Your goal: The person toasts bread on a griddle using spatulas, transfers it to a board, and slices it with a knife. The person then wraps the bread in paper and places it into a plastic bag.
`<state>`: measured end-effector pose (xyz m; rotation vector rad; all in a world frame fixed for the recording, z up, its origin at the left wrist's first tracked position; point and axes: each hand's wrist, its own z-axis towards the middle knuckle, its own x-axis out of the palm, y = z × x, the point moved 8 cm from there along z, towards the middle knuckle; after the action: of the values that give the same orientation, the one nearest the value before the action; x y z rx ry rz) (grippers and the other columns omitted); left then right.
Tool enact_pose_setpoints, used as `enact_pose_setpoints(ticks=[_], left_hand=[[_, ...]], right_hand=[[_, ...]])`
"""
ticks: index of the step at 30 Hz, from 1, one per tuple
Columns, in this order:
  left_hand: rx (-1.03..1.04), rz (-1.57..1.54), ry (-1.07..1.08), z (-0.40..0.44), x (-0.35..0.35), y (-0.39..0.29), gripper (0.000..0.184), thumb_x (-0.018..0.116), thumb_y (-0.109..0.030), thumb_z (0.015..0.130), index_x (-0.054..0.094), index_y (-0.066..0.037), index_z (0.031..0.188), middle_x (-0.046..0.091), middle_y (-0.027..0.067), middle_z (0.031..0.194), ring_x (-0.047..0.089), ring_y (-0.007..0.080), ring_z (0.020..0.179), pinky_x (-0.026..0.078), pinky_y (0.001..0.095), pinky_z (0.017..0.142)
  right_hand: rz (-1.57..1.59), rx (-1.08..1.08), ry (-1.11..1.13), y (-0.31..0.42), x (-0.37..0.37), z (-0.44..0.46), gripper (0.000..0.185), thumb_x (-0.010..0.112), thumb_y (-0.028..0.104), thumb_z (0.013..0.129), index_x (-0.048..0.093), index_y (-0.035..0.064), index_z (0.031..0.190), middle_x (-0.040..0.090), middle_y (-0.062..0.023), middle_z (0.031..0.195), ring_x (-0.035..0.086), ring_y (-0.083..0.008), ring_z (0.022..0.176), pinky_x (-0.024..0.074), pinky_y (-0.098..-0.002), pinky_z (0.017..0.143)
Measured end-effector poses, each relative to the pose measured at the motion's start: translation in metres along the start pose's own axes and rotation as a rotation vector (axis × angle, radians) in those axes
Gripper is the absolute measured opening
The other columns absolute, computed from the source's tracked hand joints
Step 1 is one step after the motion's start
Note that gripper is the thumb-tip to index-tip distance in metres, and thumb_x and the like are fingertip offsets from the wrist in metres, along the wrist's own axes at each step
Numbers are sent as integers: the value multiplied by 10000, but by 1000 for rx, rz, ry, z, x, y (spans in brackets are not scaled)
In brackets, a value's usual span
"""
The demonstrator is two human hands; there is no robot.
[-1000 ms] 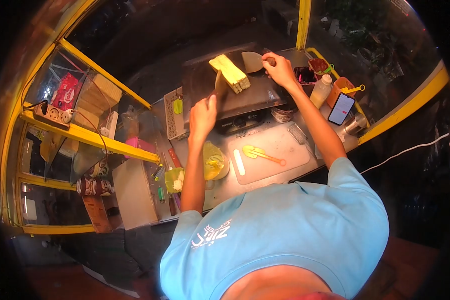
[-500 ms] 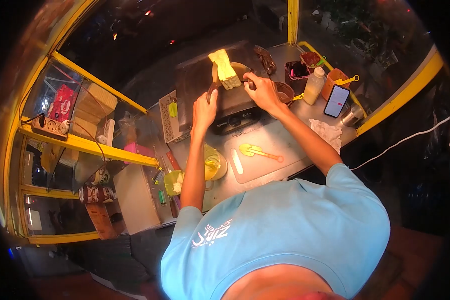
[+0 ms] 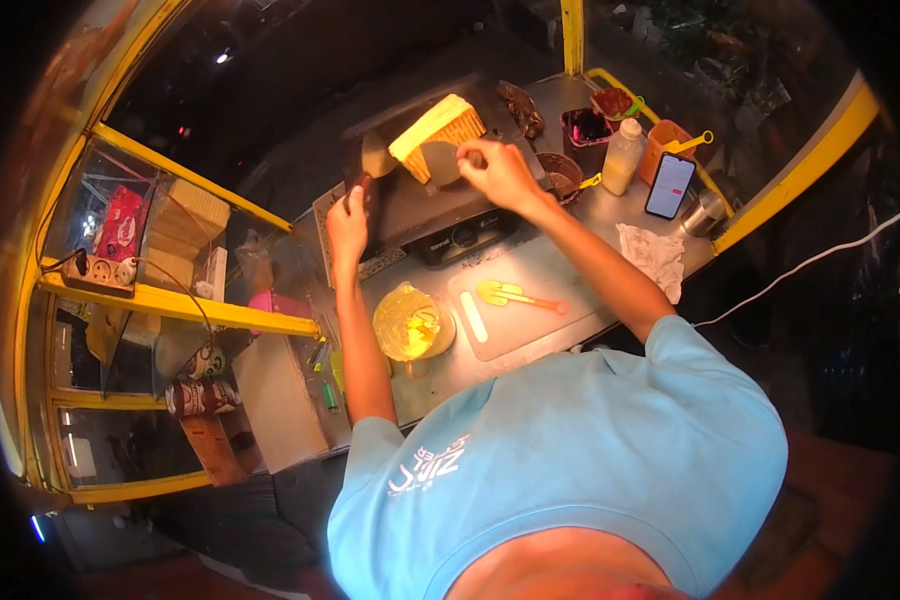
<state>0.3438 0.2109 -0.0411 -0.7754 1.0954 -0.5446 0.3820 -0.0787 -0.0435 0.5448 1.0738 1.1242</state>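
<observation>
On the dark griddle sits a thick block of bread, pale yellow on top and browned along its near side, lying at a slant. My left hand is closed round the dark handle of a spatula, whose blade is just left of the bread. My right hand grips a second spatula by its dark handle. Its broad blade is against or close to the bread's near side; the exact contact is unclear.
Nearer me stand a tub of yellow spread and a cutting board with a yellow spreader. To the right are a squeeze bottle, a phone, a metal cup and crumpled paper. Bread loaves fill the left case.
The bread has turned on the griddle, its browned side now facing me. My left hand has moved left, taking its spatula away from the bread. My right hand has shifted slightly left.
</observation>
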Motion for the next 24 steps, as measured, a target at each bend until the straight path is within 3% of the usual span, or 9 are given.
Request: enact_pose_setpoints(ticks=[1,3,5,10,12,15,19,22,24], left_hand=[[-61,-95,-14,-5,-8,4,447,520,-404,978,707,2,993,672,68,725,560,110,618,445,300,588],[87,-82,-112,-18,-29,-11,445,493,-386,995,717,-2,1012,583,9,641,501,77,581,407,273,553],[0,-47,-98,-29,-41,7,439,475,-376,1005,728,-17,1003,530,-23,597,442,53,538,355,252,505],[-178,-367,57,-58,-19,14,450,473,-381,1008,720,-13,931,455,-57,549,359,32,477,258,227,450],[-197,-341,85,-64,-3,8,460,476,-390,1008,712,-11,900,438,-63,542,355,33,467,250,230,444],[-154,-243,65,-65,14,10,467,498,-391,1004,712,18,934,496,-36,565,414,55,494,307,247,466],[-110,-240,26,-62,24,15,467,501,-394,1006,710,21,950,529,-6,583,448,65,514,339,258,481],[-139,-243,36,-57,28,23,481,505,-406,1000,707,27,948,543,7,589,460,73,519,352,263,486],[-143,-239,51,-53,33,23,488,505,-412,998,706,29,945,545,10,588,462,75,519,355,266,486]], right_hand=[[94,33,1,-8,-3,10,155,656,185,875,685,65,969,685,-81,715,671,-124,634,523,-307,614],[260,85,-80,-20,-16,27,140,640,169,886,681,90,994,678,-45,701,657,-102,611,522,-297,611],[54,-91,-280,-22,-38,52,167,633,163,889,665,86,1034,662,-53,697,661,-111,627,518,-306,615],[-84,-73,-276,-67,-32,119,265,652,193,889,657,143,1150,713,-129,874,705,-249,841,532,-356,738],[-162,-97,-38,-72,-15,135,285,641,220,900,655,149,1175,715,-165,977,697,-306,938,531,-398,809],[-296,-140,113,-55,-11,128,286,617,228,912,655,157,1186,712,-171,1003,687,-333,966,531,-413,825],[-376,-192,140,-41,-25,92,294,608,231,893,660,142,1168,706,-161,878,687,-336,851,526,-413,742],[-284,-167,68,-28,-38,52,278,618,233,879,672,109,1122,636,-135,689,628,-278,619,488,-385,621],[-167,-137,38,-18,-40,29,243,633,201,876,669,84,1086,617,-129,658,600,-247,573,476,-367,594]])
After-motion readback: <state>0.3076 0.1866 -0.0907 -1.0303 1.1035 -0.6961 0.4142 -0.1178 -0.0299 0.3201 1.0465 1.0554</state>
